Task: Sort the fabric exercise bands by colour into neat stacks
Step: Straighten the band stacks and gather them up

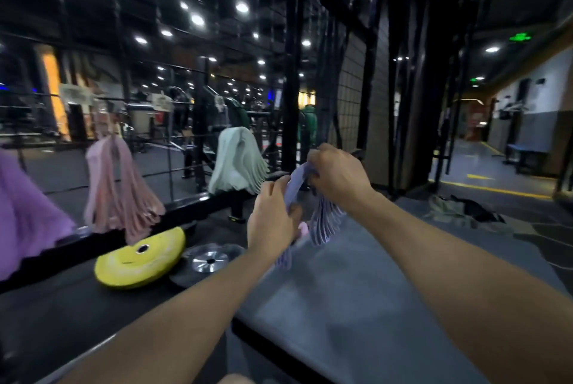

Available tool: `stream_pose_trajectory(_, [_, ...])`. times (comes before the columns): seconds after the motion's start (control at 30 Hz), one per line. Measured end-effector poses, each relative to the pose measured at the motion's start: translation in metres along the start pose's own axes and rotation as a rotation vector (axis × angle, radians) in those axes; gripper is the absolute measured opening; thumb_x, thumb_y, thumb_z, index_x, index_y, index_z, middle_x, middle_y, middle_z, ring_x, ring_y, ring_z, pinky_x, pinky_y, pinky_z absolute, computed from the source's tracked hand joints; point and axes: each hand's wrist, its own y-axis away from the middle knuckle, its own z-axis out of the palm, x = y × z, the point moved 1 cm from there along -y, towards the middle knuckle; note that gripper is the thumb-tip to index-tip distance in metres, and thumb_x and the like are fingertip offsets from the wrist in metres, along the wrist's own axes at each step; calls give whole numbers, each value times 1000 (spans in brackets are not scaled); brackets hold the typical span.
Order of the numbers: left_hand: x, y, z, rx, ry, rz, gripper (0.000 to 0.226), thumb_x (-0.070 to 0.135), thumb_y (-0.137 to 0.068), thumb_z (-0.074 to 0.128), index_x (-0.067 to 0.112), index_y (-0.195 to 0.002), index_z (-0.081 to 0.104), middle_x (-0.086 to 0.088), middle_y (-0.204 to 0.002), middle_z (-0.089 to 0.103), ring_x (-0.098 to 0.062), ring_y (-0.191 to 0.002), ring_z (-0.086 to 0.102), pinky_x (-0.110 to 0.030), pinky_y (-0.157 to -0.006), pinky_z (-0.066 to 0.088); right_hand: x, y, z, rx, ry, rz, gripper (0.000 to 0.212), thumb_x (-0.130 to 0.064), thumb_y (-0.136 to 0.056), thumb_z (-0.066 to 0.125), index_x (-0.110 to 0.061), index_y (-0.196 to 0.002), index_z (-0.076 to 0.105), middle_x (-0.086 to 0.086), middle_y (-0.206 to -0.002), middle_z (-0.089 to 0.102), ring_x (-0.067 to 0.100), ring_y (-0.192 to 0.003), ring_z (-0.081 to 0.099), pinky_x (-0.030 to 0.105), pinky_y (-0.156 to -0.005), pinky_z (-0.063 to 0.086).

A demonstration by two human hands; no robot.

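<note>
**Lilac bands in hand, three colours already hung**

We are standing at a grey mat (pixel 356 306) with a bundle of lilac bands (pixel 325 222) held up between both hands, above the mat and clear of it. The left hand (pixel 273 216) has its fingers curled round one end of the bundle, with loose ends trailing down below the wrist. The right hand (pixel 336 172) is closed over the top of the bundle, so that the loops fan out and hang beneath it. We judge that the bundle is held high and spread like this so the bands can be squared up or counted off before they join a pile. A small pink scrap (pixel 303 228) shows just under the left hand; we cannot tell whether it is a stray band or what holds it.

The sorted colours hang on a black rail (pixel 186 206) to our left, well apart from each other: a purple bunch (pixel 24 213) at the edge of view, a pink bunch (pixel 121 188) next, and a pale green bunch (pixel 235 163) nearest the hands. Draping keeps each colour separate and easy to see.

Below the rail lie a yellow weight plate (pixel 139 259) and, just beside it, a silver-centred plate (pixel 210 259). Some clothing (pixel 459 210) lies on the floor further off.
</note>
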Motion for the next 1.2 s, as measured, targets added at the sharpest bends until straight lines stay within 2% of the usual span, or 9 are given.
stream_pose_trajectory(0.1, [-18,-4,-31,115,-123,-37,32,22,-91,48,18,-123,45,-3,-112,47,-25,-93,52,-35,-61,35,-26,-22,-1,46,-83,-45,11,-16,-92,48,-8,-94,56,11,-98,50,33,-85,56,33,-61,34])
stream_pose_trajectory(0.2, [-27,-16,-66,188,-226,-59,18,24,-94,47,16,-110,47,-2,-104,50,-25,-85,52,-35,-59,36,-45,-43,4,70,-186,-53,8,-14,-92,47,-10,-85,50,5,-88,42,29,-76,51,33,-60,35])
stream_pose_trajectory(0.37, [-30,-47,-120,199,-433,8,17,25,-96,45,15,-109,46,-3,-97,52,-22,-77,49,-33,-58,34,-60,-70,11,108,-323,-98,27,-16,-93,48,-14,-120,49,6,-108,49,29,-85,54,35,-61,39])
stream_pose_trajectory(0.6, [-23,-90,-175,210,-613,74,14,20,-93,50,14,-106,52,-6,-91,59,-26,-79,58,-42,-69,50,-83,-113,25,212,-589,-153,28,-8,-88,49,-19,-113,56,7,-103,51,28,-84,53,35,-64,39])
stream_pose_trajectory(0.73, [-25,-104,-187,207,-700,31,8,17,-94,51,14,-101,50,-6,-91,62,-27,-79,59,-41,-69,50,-99,-138,35,239,-633,-154,22,-7,-88,49,-17,-105,58,3,-95,50,24,-79,55,30,-60,34])
stream_pose_trajectory(0.87, [-35,-112,-186,199,-762,3,4,14,-93,52,13,-96,49,0,-89,54,-23,-77,54,-33,-64,38,-109,-155,53,223,-627,-148,23,-10,-90,49,-18,-110,57,5,-104,54,27,-88,58,31,-64,41])
stream_pose_trajectory(0.97, [-47,-117,-182,171,-799,-50,5,12,-92,51,15,-96,48,-4,-99,55,-27,-80,58,-38,-65,45,-116,-163,68,190,-673,-142,22,-15,-92,49,-21,-110,58,2,-104,55,25,-89,58,31,-64,42])
stream_pose_trajectory(1.07, [-57,-116,-181,166,-846,-131,11,10,-92,49,13,-102,48,-9,-117,47,-32,-79,59,-38,-61,41,-125,-167,84,193,-677,-168,24,-12,-91,46,-20,-110,58,2,-100,54,24,-86,57,30,-62,39])
stream_pose_trajectory(1.2, [-61,-114,-179,163,-878,-121,11,6,-91,48,12,-100,47,-7,-111,47,-30,-77,57,-39,-64,45,-134,-166,99,231,-684,-172,23,-12,-93,48,-18,-112,59,3,-104,54,24,-89,57,33,-62,45])
